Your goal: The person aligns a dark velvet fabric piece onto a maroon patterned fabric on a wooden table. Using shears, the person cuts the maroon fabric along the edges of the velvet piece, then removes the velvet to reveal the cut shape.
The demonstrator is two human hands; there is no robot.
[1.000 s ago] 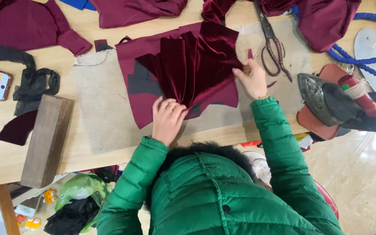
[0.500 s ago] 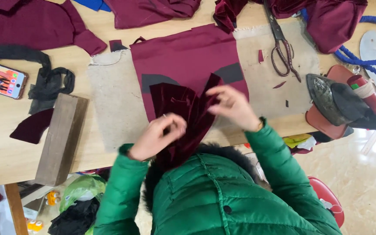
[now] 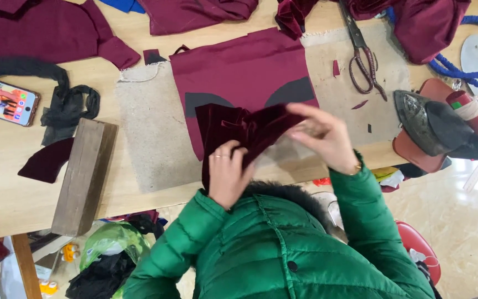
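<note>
On the wooden worktop (image 3: 6,182), both hands close on a folded velvet piece (image 3: 244,130): left grip (image 3: 229,173) pinching below, right grip (image 3: 322,135) above, fingertips partly blurred.

Looks like a sewing workshop: tailor's scissors (image 3: 362,55), heavy iron (image 3: 435,124), maroon fabric pieces (image 3: 45,33) on a wooden worktable (image 3: 6,188).

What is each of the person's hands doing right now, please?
Left hand: closed on the dark red velvet fabric piece, gripping its lower fold.
Right hand: closed on the same velvet piece, pinching its upper edge.
</note>
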